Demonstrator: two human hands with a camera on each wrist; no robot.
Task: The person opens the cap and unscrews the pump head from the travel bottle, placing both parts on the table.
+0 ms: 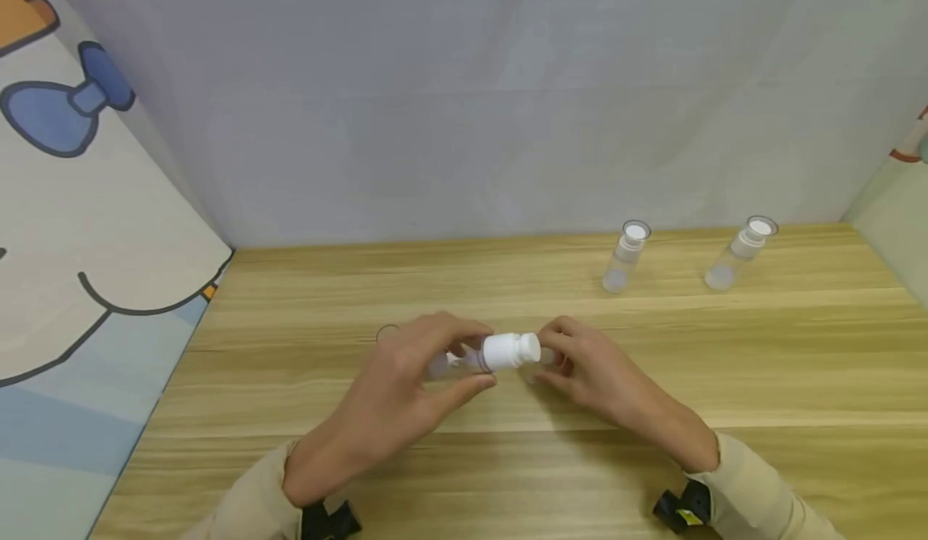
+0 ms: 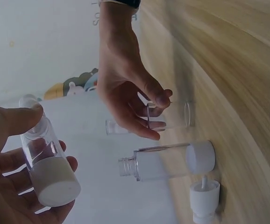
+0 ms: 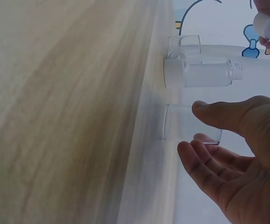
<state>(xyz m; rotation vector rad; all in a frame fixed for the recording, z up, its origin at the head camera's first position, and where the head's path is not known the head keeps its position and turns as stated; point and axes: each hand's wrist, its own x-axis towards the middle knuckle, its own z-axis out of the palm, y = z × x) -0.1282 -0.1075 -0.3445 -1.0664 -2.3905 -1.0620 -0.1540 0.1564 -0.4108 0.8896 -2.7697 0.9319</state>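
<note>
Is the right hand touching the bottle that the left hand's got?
Apart. The left wrist view shows a clear gap between the right hand and the bottle in the left hand, though they look close in the head view.

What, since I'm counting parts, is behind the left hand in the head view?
A clear cap peeks partly past the left hand; the hand covers the rest.
</note>
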